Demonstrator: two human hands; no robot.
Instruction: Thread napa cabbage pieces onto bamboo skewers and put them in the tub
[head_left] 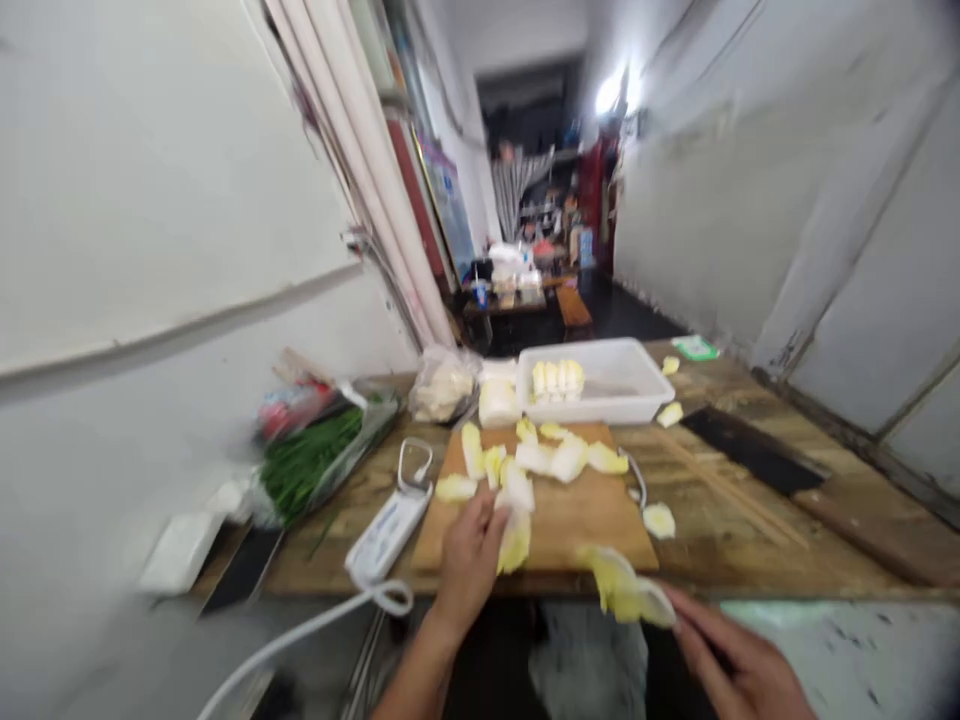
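My right hand (739,650) pinches a yellow-edged napa cabbage leaf (626,588) by its white end, in front of the board's near right corner. On the left of the wooden cutting board (577,525), my left hand (472,545) has its fingers closed at another cabbage leaf (516,535). How firmly it grips that leaf is partly hidden. Several loose leaves (568,458) lie over the far half of the board. Behind it stands a white plastic tub (630,385) holding a row of pale yellow-white pieces (557,380).
A power strip (390,535) with a white cord sits left of the board. Further left lies a bag of green vegetables (311,465). A clear bag (444,385) is beside the tub. To the right are a cleaver-like dark blade (750,450), chopsticks (731,490) and a stray leaf (659,520).
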